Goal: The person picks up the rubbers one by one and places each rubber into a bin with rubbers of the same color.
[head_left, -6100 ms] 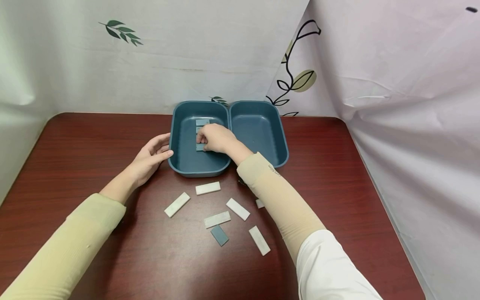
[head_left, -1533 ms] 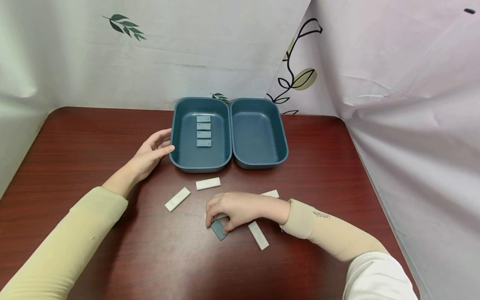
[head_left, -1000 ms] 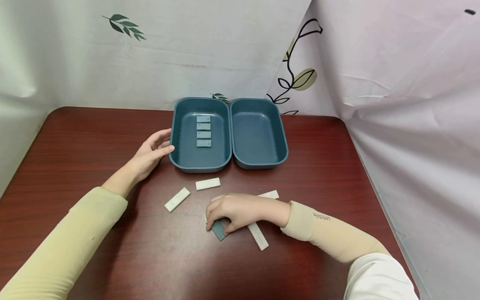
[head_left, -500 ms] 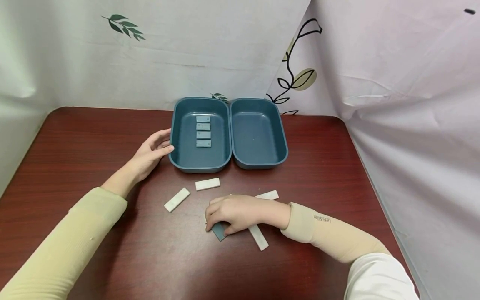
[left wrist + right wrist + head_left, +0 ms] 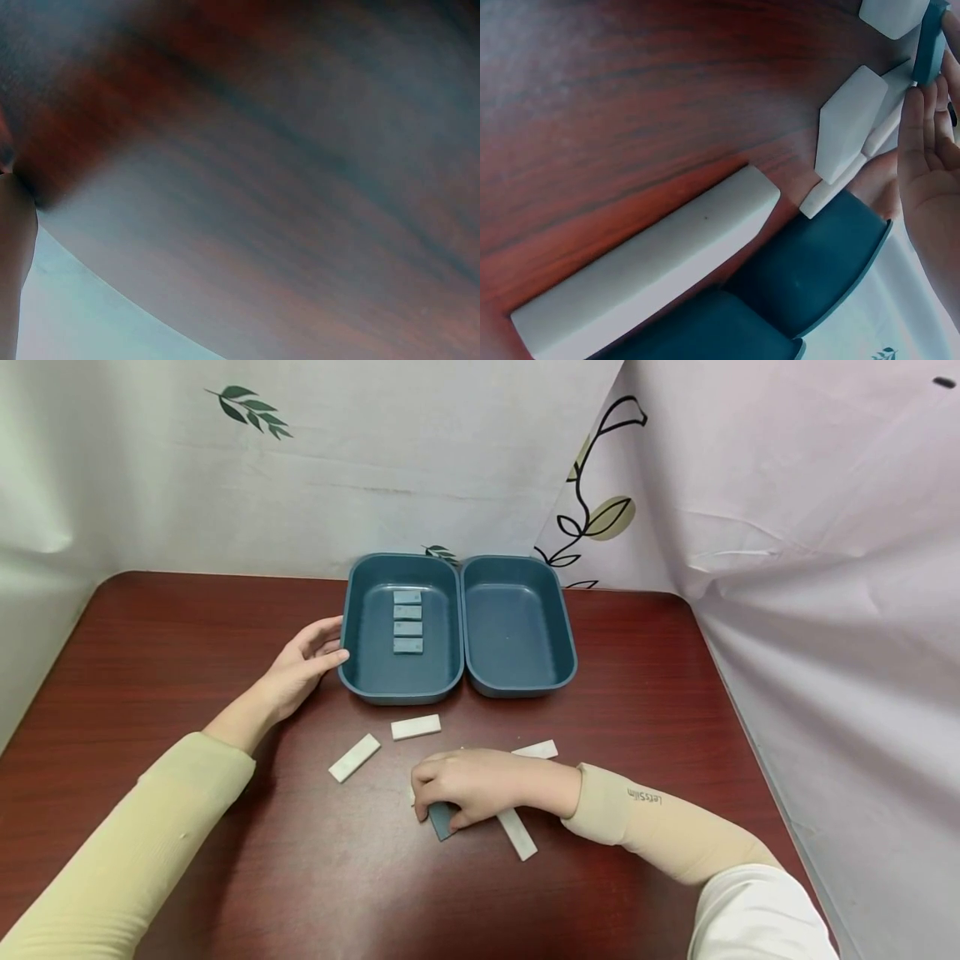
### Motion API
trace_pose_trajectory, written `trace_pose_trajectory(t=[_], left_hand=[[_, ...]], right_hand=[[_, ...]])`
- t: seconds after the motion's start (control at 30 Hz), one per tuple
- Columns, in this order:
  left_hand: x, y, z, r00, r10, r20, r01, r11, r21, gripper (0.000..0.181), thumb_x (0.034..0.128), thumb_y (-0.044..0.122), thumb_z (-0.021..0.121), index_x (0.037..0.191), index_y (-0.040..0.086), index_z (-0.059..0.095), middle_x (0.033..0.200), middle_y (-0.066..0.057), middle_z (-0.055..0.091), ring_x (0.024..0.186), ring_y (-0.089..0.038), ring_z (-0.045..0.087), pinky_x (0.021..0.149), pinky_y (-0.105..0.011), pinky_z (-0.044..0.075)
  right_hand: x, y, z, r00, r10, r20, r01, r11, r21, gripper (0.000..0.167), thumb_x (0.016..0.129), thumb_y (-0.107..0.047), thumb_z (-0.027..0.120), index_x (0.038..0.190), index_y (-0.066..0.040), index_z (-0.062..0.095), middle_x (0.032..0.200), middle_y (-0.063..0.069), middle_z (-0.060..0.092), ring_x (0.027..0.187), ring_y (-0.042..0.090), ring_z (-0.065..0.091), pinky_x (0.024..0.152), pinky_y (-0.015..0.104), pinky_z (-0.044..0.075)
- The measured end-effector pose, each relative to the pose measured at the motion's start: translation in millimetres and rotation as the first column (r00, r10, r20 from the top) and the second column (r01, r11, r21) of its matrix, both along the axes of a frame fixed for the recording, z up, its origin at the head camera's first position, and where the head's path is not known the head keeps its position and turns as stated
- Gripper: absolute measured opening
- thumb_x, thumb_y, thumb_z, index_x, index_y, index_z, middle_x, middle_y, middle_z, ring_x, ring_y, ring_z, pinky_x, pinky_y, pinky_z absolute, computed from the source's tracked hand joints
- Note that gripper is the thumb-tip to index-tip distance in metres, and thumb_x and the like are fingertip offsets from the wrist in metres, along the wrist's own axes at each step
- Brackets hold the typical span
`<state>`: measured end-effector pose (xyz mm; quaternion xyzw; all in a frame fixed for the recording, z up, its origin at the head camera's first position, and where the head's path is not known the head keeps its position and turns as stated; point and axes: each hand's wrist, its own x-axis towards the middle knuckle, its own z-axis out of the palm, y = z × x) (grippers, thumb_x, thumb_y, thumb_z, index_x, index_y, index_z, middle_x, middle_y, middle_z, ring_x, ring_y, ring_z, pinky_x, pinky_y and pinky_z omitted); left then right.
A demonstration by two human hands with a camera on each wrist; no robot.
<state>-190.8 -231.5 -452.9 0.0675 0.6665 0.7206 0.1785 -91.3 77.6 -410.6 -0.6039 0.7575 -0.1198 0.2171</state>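
the left hand [image 5: 296,672] and right hand [image 5: 465,783] are bare; left sleeve [image 5: 138,852] is pale yellow, right sleeve [image 5: 667,831] is beige with dark lettering [image 5: 645,796], white cloth [image 5: 757,914] above it.

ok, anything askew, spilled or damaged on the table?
No spill or damage visible. Only mild oddity: the white blocks lie scattered at mixed angles on the table, while four blue-grey blocks line up neatly in the left tray. One more blue-grey block is pinched in the right hand.
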Motion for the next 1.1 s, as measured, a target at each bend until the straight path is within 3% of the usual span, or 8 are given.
trace_pose_trajectory(t=[0.4,0.83,1.1], left_hand=[[0.3,1.0,1.3,1.000,0.004,-0.006,-0.004,1.000,0.014,0.062,0.1087,0.010,0.059,0.165,0.008,0.032,0.148,0.008,0.047,0.131,-0.006,0.051,0.104,-0.012,0.044],[-0.4,0.8,0.2,1.000,0.000,-0.017,0.001,1.000,0.013,0.063,0.1090,0.010,0.059,0.165,0.007,0.031,0.149,0.007,0.046,0.131,-0.005,0.052,0.105,-0.012,0.044],[-0.3,0.4,0.2,1.000,-0.006,-0.008,0.006,1.000,-0.006,0.065,0.1093,0.012,0.059,0.166,0.008,0.029,0.153,0.005,0.044,0.132,-0.005,0.051,0.105,-0.012,0.043]], right_hand=[[2.8,0,7.6,0.993,0.006,-0.120,0.002,0.998,0.066,0.027,0.087,-0.029,0.090,0.111,-0.026,0.078,0.107,-0.007,0.060,0.110,0.011,0.064,0.091,0.019,0.054],[1.7,4,11.9,0.994,-0.026,-0.102,0.032,0.998,0.059,0.023,0.086,-0.032,0.090,0.097,-0.024,0.072,0.098,-0.008,0.059,0.100,0.009,0.063,0.082,0.019,0.052],[0.2,7,18.3,0.989,-0.001,-0.149,0.015,0.996,0.089,0.019,0.084,-0.031,0.090,0.093,-0.025,0.075,0.094,-0.009,0.062,0.095,0.008,0.065,0.076,0.019,0.053]])
